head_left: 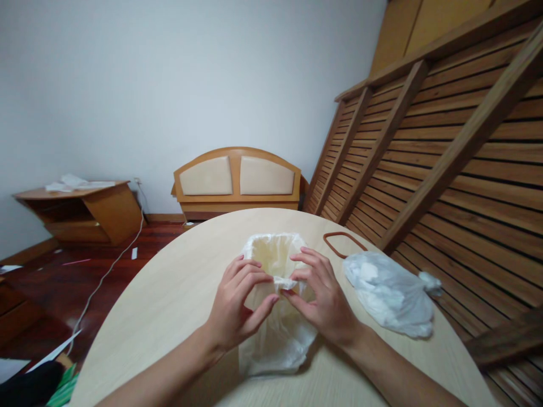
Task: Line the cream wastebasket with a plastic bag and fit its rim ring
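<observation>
A translucent white plastic bag (pixel 271 353) lines and drapes over a pale yellowish bin (pixel 271 257) that stands upright on the table in front of me. My left hand (pixel 241 297) is at the near left of the rim, its index finger and thumb closing on the bag's edge. On the near right, my right hand (pixel 324 299) pinches the same bunched edge between thumb and fingers. Both hands' other fingers curve over the opening. A brown ring-shaped frame (pixel 344 244) lies flat to the right, touching or close to a tied, filled white plastic bag (pixel 388 294).
Everything rests on a round pale wooden table (pixel 169 316). A slatted wooden bed frame (pixel 424 169) leans along the right side. Behind are a padded headboard (pixel 236 175) and a low cabinet (pixel 102 212). A white cable (pixel 106 274) runs across the dark floor.
</observation>
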A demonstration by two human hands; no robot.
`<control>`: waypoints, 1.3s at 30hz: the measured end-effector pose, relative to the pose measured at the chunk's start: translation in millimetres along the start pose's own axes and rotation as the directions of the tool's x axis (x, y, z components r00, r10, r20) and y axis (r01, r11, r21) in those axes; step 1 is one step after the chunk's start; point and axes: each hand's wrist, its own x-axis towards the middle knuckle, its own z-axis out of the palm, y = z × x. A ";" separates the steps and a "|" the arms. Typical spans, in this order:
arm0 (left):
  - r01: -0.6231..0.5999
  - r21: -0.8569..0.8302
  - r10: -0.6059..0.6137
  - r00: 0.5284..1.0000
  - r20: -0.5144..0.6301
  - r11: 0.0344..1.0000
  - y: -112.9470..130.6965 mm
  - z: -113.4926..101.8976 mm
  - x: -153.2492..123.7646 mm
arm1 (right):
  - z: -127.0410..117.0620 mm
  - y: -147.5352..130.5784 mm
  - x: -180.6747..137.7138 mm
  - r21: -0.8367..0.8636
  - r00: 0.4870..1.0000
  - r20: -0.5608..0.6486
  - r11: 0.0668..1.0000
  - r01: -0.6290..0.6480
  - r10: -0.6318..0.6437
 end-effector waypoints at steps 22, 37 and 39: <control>-0.038 0.041 0.039 0.999 -0.014 0.998 -3.8 2.4 4.5 | -1.6 -0.5 1.7 0.038 0.999 0.034 0.999 0.027 -0.028; -0.114 0.042 0.117 0.989 -0.091 0.993 -17.1 1.0 3.0 | -0.6 5.2 -1.2 0.045 0.997 0.045 0.997 0.063 -0.065; -0.106 0.043 0.110 0.990 -0.093 0.993 -15.3 0.4 3.3 | -1.3 3.5 -0.5 0.045 0.995 0.035 0.995 0.087 -0.089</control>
